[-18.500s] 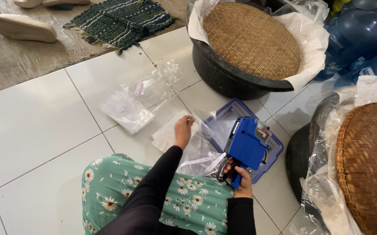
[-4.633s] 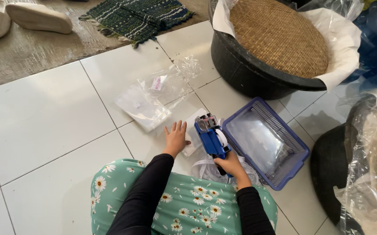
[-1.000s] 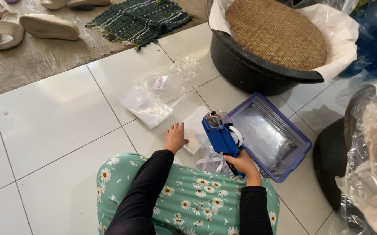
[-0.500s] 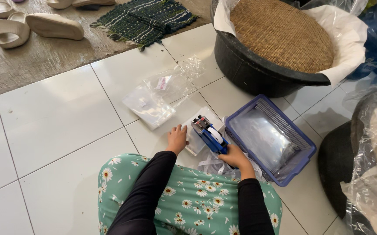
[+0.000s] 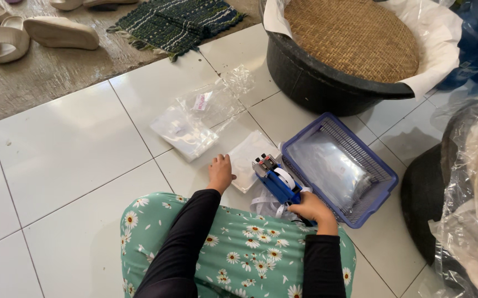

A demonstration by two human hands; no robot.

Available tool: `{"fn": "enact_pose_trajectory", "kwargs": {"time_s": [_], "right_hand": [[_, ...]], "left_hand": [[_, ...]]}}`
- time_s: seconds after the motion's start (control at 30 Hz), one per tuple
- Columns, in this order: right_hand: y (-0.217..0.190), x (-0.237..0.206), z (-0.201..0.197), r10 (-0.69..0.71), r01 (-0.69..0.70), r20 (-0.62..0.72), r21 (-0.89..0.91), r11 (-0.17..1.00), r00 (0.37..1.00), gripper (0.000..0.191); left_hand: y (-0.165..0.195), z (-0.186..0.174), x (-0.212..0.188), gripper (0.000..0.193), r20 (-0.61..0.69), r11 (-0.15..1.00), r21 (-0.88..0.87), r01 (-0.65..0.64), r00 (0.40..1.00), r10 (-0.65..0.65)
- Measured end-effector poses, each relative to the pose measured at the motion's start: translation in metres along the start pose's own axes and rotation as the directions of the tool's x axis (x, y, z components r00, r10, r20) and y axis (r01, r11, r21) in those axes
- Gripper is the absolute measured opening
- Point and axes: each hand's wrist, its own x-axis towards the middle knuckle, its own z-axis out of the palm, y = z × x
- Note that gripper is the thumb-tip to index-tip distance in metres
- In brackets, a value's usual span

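Observation:
My right hand (image 5: pixel 311 208) grips a blue label gun (image 5: pixel 276 180) with its head pressed down toward a flat white plastic packet (image 5: pixel 250 157) on the tiled floor. My left hand (image 5: pixel 220 172) rests flat on the floor at the packet's left edge, fingers together. A curl of white label tape (image 5: pixel 265 205) trails below the gun, by my knee. My lap is covered by green cloth with daisies.
A blue plastic basket (image 5: pixel 377 201) holding clear packets lies right of the gun. A stack of clear bags (image 5: pixel 186 129) lies farther left. A black tub (image 5: pixel 316 83) with a woven lid stands behind, another tub (image 5: pixel 423 193) at right. Sandals and a green mat lie at the top.
The label gun has tipped down from an upright hold toward the white packet. My left hand stays at the packet's edge.

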Motion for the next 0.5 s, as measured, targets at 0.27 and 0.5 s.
{"fn": "enact_pose_trajectory", "kwargs": {"time_s": [0.27, 0.5], "right_hand": [[-0.005, -0.005, -0.006, -0.076, 0.108, -0.149, 0.221, 0.969, 0.986, 0.034], [-0.011, -0.004, -0.005, -0.114, 0.200, -0.224, 0.406, 0.892, 0.968, 0.026]], "left_hand": [[-0.017, -0.003, 0.007, 0.032, -0.161, 0.984, -0.174, 0.046, 0.984, -0.074], [-0.011, -0.003, 0.010, 0.012, -0.203, 0.991, 0.122, 0.053, 0.979, -0.027]]}}
